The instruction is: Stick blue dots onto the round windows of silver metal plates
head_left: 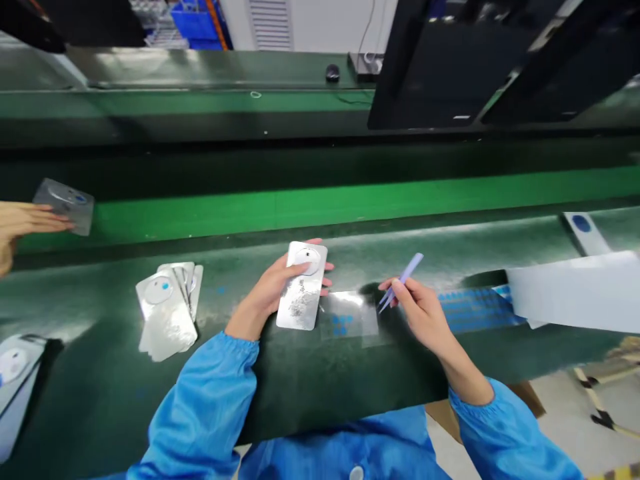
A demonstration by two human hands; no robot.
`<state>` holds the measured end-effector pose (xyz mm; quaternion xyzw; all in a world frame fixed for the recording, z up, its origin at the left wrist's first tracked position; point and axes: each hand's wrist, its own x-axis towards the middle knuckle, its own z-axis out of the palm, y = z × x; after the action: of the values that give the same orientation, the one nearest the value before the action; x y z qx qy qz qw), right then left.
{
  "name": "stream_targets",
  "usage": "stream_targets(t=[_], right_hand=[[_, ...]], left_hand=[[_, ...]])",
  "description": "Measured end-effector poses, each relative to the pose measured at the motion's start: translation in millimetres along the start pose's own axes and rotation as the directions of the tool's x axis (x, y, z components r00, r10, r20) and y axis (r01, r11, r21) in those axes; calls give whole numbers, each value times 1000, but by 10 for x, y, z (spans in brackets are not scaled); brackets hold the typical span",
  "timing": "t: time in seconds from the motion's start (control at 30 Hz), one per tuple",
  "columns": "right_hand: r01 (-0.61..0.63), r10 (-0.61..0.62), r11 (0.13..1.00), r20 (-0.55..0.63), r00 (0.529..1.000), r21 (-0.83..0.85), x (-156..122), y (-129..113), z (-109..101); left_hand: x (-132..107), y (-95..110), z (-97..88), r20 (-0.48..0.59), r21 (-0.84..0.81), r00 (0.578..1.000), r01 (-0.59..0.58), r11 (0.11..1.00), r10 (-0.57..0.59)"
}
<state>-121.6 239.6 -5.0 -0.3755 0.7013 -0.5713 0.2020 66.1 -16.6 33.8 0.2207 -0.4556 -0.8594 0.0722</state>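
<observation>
My left hand (pixel 273 290) grips a shiny silver rectangular plate (pixel 303 287) with a round white patch near its top, holding it upright over the dark green bench. My right hand (pixel 417 310) pinches pale lilac tweezers (pixel 403 280), tips pointing down and left toward a clear film sheet (pixel 350 317) carrying small blue dots. The tweezers' tips hover just right of that sheet. Both sleeves are bright blue.
A fanned stack of similar silver plates (pixel 167 307) lies left of my left hand. A strip of blue dot stickers (pixel 473 308) and white sheet (pixel 575 290) lie to the right. Another person's hand (pixel 25 223) touches a plate (pixel 65 203) by the green conveyor belt (pixel 350 200).
</observation>
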Motion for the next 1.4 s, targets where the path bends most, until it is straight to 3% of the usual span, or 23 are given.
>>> stream_targets(t=[0.13,0.23,0.3,0.47,0.63,0.8,0.93,1.03,1.1,1.2,1.4], right_hand=[[-119,86,976,178,980,181,2,53,215],[-185,126,970,322,938,157,-13,101,287],[-172,125,979,345,930,111,-41,133,272],[-103,77,992,294,953,73,-89,154,189],[-85,62,995,320,945,59,-84,119,175],[-101,58,986,293,954,133,-80,82,177],[-96,39,932,167,985,348,-34,-60,174],[-22,9,885,29,1000,464,77,-230,202],[14,-12,878,-9,1000,478,173,-326,237],[-8,-6,898,32,999,440,279,-403,287],[0,8,919,-17,1000,394,279,-412,300]], left_hand=[[-67,-7,-57,126,16,974,190,982,-191],[-64,-66,-78,137,28,959,247,969,-248],[-51,-116,-72,138,49,955,259,965,-263],[-46,-166,-38,142,63,959,240,969,-247],[-46,-154,-26,143,52,955,256,965,-261],[-41,-138,-21,154,49,954,251,967,-256],[-47,-200,150,155,26,980,120,992,-122],[-60,-332,367,140,-36,989,51,998,-45],[-72,-431,494,126,-72,991,46,996,-37],[-87,-531,611,116,-117,992,53,992,-40],[-96,-539,663,121,-131,991,65,989,-49]])
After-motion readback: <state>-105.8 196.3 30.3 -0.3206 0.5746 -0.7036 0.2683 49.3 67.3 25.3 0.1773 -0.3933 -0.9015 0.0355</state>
